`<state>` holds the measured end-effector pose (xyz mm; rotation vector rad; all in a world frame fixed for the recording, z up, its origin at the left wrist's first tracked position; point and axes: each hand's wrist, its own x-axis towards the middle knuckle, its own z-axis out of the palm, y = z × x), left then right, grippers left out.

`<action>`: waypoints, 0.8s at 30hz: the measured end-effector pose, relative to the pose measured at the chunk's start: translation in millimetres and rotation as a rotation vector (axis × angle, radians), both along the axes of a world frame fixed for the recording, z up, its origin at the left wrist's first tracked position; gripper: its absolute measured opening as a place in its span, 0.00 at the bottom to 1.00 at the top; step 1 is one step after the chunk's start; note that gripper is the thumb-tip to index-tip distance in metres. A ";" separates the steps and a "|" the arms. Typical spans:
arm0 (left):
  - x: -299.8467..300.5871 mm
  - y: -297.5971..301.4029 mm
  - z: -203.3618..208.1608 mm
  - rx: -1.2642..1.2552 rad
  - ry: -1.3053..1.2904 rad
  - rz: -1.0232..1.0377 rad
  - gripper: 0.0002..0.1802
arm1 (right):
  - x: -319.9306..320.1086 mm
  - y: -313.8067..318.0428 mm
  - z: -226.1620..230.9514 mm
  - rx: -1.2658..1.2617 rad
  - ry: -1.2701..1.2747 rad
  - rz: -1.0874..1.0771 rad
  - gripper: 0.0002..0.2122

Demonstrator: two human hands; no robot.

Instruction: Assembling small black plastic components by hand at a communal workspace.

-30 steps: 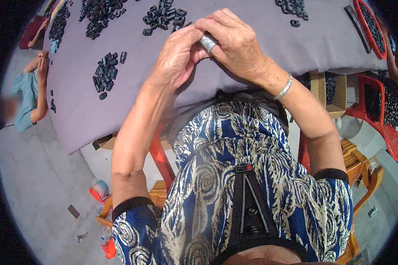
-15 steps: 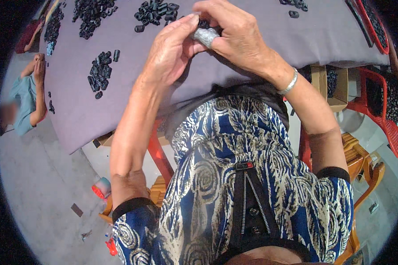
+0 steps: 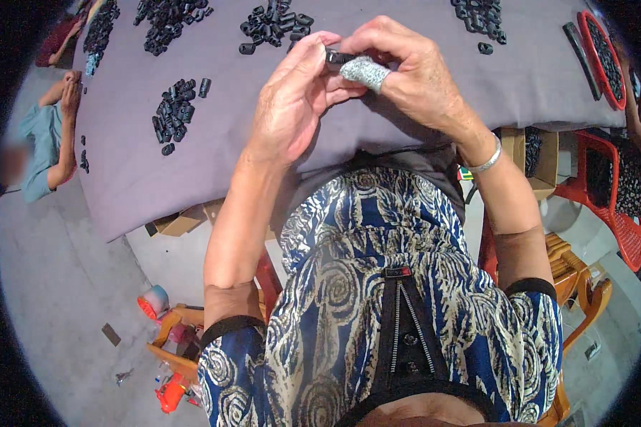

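My left hand (image 3: 290, 107) and my right hand (image 3: 419, 75) meet over the near part of the cloth-covered table. Between their fingertips they pinch one small black plastic piece (image 3: 340, 57), partly covered by the fingers. A grey speckled wrap (image 3: 365, 72) covers my right thumb. Just beyond the left hand lies a heap of black cylindrical pieces (image 3: 271, 27). A smaller cluster of such pieces (image 3: 174, 114) sits to its left, and another group (image 3: 480, 18) is at the far right.
The purple-grey tablecloth (image 3: 135, 160) hangs over the near edge. At right stand a red basket (image 3: 615, 85) of black pieces, a cardboard box (image 3: 546, 160) under the table edge and a red chair (image 3: 598, 174). Another person (image 3: 46, 153) sits at the left side.
Both hands have shifted slightly right and nearer in the picture, still together. The black piece between the fingers now shows more clearly. The whole view has shifted a little.
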<state>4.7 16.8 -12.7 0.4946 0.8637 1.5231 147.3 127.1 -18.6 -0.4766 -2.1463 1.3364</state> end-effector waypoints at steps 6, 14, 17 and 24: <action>1.6 -5.8 -5.7 0.005 0.066 -0.010 0.15 | -2.8 -0.4 -1.9 0.185 0.056 -0.053 0.10; 11.1 -8.0 1.3 -0.064 0.446 0.178 0.13 | -1.1 -1.7 2.8 0.220 0.045 -0.036 0.09; 13.0 -8.7 4.5 -0.107 0.795 0.256 0.12 | -1.9 -4.2 2.0 0.188 0.068 -0.039 0.08; 18.4 -11.0 3.5 -0.057 0.833 0.297 0.09 | 0.5 -8.1 4.1 -0.037 0.037 -0.026 0.08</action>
